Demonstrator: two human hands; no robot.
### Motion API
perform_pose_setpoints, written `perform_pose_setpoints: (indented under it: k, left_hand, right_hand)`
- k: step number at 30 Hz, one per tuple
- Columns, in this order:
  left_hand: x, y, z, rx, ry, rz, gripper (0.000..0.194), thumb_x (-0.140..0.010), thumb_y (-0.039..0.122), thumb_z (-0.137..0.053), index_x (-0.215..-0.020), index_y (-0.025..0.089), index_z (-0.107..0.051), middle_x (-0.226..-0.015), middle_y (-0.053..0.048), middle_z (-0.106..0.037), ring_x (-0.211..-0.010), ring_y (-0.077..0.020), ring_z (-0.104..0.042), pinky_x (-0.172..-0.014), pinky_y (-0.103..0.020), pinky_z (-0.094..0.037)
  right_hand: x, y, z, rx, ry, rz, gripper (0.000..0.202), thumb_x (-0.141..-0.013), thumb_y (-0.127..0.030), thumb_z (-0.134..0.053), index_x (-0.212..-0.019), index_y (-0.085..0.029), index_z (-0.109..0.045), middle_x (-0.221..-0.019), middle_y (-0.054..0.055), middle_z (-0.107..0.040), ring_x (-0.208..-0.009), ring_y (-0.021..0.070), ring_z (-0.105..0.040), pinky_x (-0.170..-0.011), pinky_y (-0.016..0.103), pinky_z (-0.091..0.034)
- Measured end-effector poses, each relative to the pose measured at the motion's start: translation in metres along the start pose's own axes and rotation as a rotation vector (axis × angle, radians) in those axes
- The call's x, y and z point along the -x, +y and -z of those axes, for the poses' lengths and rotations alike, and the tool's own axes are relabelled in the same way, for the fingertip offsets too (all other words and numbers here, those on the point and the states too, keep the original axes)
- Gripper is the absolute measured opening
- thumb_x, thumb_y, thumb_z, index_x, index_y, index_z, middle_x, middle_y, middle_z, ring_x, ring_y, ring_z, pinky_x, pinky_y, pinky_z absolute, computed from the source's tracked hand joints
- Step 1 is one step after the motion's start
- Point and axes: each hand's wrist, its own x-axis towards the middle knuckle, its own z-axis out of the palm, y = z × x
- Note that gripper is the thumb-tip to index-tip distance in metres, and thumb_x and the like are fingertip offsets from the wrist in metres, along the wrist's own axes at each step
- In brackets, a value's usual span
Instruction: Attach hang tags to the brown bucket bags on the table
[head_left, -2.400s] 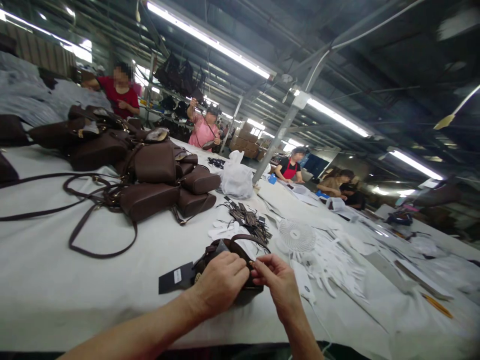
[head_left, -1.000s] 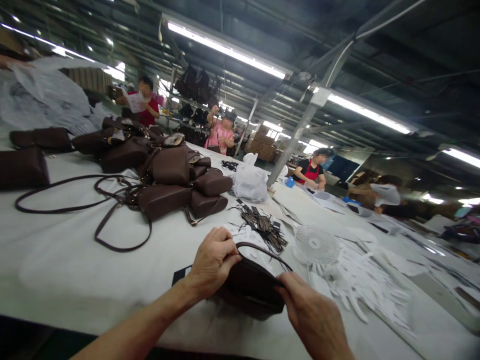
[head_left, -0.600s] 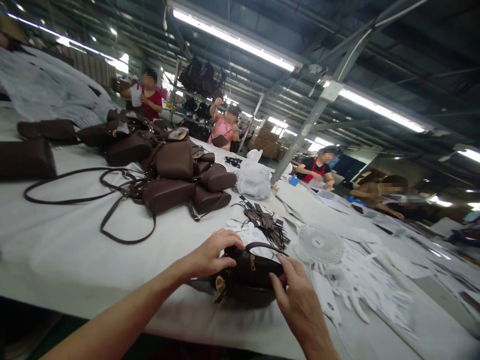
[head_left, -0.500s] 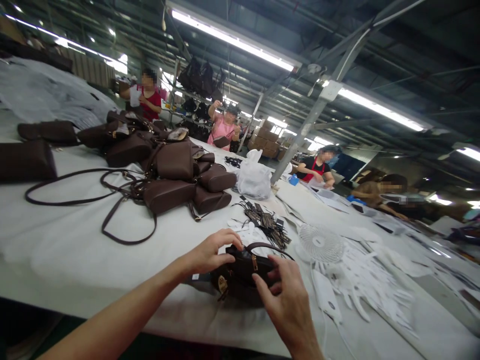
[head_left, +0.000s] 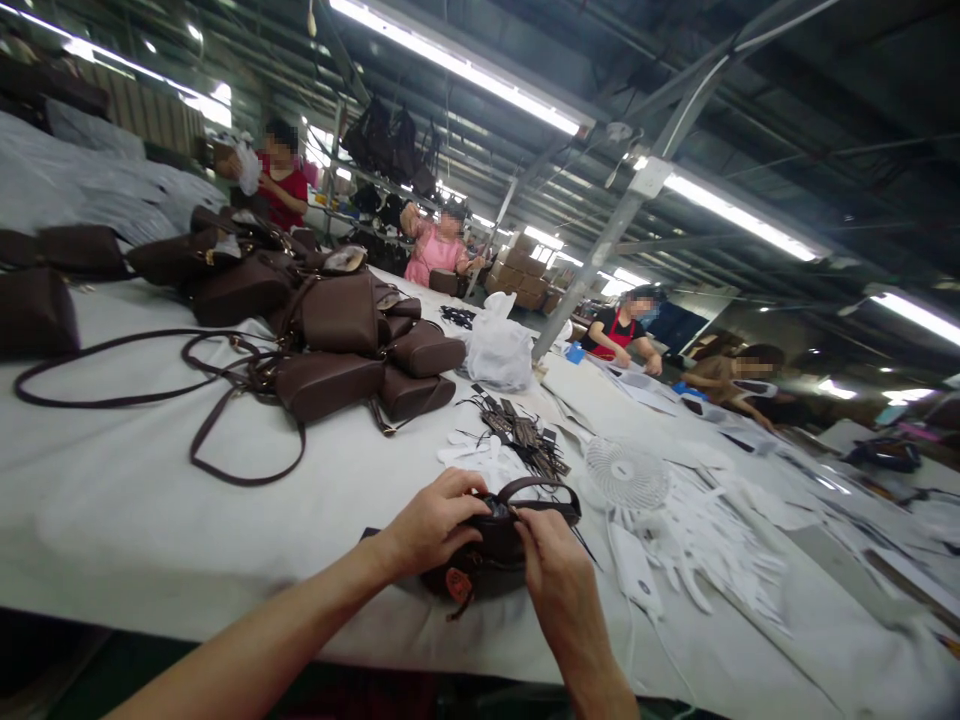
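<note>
A small dark brown handbag (head_left: 499, 545) rests on the white-covered table at the front, its top handle (head_left: 540, 485) arched up. My left hand (head_left: 439, 515) is closed on the bag's left end, fingertips at the top opening, where something shiny and grey shows inside. My right hand (head_left: 559, 560) pinches at the middle of the bag's top edge. What exactly lies between those fingertips is too small to make out. A reddish-gold charm (head_left: 457, 583) hangs at the bag's near left side.
Several brown handbags (head_left: 341, 315) are heaped at the left, a long strap (head_left: 112, 400) trailing. Beyond my hands lie dark tags (head_left: 525, 435) and a white plastic bag (head_left: 499, 345). A white fan (head_left: 628, 475) and white strips (head_left: 697, 545) lie right. Several people work across the table.
My right hand has gone from spread fingers beside the bag to a pinch at its top edge. My left hand stays at the left end. The view has shifted slightly.
</note>
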Motion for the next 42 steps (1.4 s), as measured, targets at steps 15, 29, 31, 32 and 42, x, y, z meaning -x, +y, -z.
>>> perform_pose_setpoints:
  k: [15, 29, 31, 32, 42]
  left_hand:
    - [-0.008, -0.016, 0.042, 0.705, -0.383, 0.209, 0.037, -0.088, 0.035, -0.061, -0.124, 0.024, -0.06, -0.123, -0.011, -0.055, -0.108, -0.0215, -0.055, -0.085, -0.03, -0.05]
    - [0.002, 0.021, 0.014, -0.184, -0.211, -0.196, 0.022, -0.097, 0.017, -0.04, -0.102, 0.013, -0.061, -0.115, -0.012, -0.056, -0.108, -0.0222, -0.049, -0.096, -0.034, -0.045]
    - [0.002, 0.022, 0.014, -0.193, -0.252, -0.207, 0.02, -0.096, 0.022, -0.044, -0.097, 0.013, -0.062, -0.118, -0.013, -0.054, -0.107, -0.0225, -0.051, -0.094, -0.032, -0.046]
    - [0.002, 0.022, 0.015, -0.188, -0.272, -0.199, 0.019, -0.095, 0.024, -0.047, -0.097, 0.013, -0.062, -0.121, -0.013, -0.053, -0.108, -0.0231, -0.052, -0.093, -0.031, -0.047]
    - [0.002, 0.024, 0.006, -0.146, -0.275, -0.134, 0.013, -0.093, 0.021, -0.051, -0.097, 0.018, -0.063, -0.122, -0.008, -0.053, -0.108, -0.0226, -0.051, -0.092, -0.031, -0.046]
  right_hand:
    - [-0.005, -0.003, 0.015, -0.455, -0.11, -0.403, 0.028, -0.087, -0.045, -0.05, -0.081, -0.02, -0.062, -0.08, 0.004, -0.06, -0.07, 0.0191, -0.058, -0.064, 0.028, -0.048]
    - [0.003, -0.001, 0.019, -0.434, -0.118, -0.376, 0.026, -0.089, -0.042, -0.049, -0.08, -0.02, -0.06, -0.077, 0.003, -0.058, -0.068, 0.0181, -0.057, -0.063, 0.029, -0.048]
    - [0.005, -0.003, 0.02, -0.479, -0.137, -0.44, 0.027, -0.088, -0.045, -0.05, -0.082, -0.02, -0.059, -0.077, 0.003, -0.059, -0.068, 0.0186, -0.058, -0.063, 0.029, -0.049]
    - [0.005, -0.003, 0.021, -0.511, -0.155, -0.48, 0.029, -0.087, -0.047, -0.05, -0.082, -0.02, -0.059, -0.077, 0.003, -0.059, -0.068, 0.019, -0.059, -0.063, 0.03, -0.049]
    - [-0.009, -0.024, 0.032, -0.203, -0.14, -0.335, 0.022, -0.082, -0.041, -0.055, -0.081, -0.02, -0.063, -0.088, 0.006, -0.06, -0.085, 0.0228, -0.054, -0.076, 0.034, -0.041]
